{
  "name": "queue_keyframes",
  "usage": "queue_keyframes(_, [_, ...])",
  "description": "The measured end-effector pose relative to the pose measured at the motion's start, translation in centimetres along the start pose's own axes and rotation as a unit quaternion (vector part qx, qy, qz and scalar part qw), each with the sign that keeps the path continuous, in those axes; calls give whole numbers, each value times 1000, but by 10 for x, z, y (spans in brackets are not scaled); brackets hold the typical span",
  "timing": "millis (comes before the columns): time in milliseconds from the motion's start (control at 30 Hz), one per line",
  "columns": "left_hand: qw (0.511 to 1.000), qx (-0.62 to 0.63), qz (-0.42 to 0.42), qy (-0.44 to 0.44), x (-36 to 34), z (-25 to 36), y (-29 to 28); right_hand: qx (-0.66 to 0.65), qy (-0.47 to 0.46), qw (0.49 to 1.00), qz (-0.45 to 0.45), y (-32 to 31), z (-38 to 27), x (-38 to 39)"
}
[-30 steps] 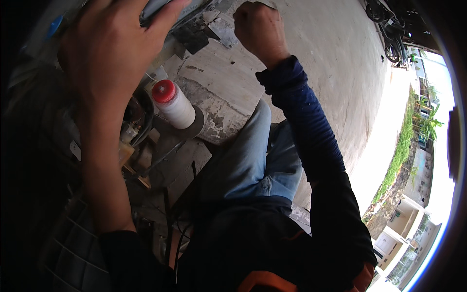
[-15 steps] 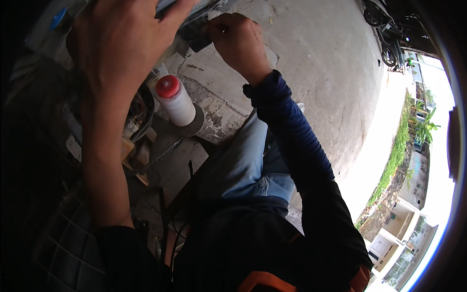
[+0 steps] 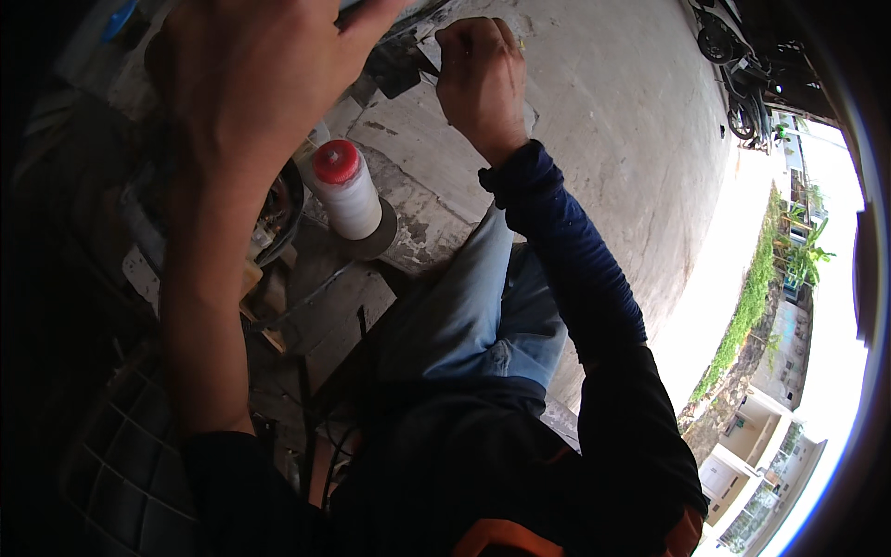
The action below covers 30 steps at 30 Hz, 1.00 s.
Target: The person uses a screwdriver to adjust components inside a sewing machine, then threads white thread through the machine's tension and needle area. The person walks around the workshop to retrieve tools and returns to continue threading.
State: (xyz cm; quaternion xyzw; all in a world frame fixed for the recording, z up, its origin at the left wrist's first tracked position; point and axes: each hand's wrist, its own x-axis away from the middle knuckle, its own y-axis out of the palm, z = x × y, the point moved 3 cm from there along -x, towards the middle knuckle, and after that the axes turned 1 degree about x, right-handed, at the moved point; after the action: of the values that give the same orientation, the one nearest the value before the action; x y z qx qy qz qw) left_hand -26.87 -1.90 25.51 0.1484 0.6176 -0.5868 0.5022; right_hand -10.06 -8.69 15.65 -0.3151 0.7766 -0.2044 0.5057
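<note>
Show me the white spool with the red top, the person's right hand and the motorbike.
Spool (image 3: 353, 209), head view: on its white side, below the red top.
Right hand (image 3: 483, 85), head view: on the back of the hand.
Motorbike (image 3: 740, 72), head view: on its dark middle, between the wheels.

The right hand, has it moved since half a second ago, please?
Yes, the right hand has shifted rightward, away from the red-topped white spool.

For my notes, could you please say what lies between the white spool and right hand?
The head view shows a pale, worn surface between white spool and right hand.
</note>
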Motion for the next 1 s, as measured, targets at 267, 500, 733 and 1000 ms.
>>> queue_keyframes(267, [1000, 10, -21, 9, -6, 9, -3, -155, 189, 957, -156, -15, 35, 23])
queue_keyframes(500, [995, -4, -71, 62, -6, -8, 4, -358, 398, 838, -108, -2, 30, 70])
queue_keyframes(733, [984, -29, -121, -127, 12, 1, -5, -398, 388, 829, -67, 14, 33, 75])
queue_keyframes(1000, [940, 145, -92, -294, 37, -26, 6, -425, 417, 800, -71, 6, 47, 132])
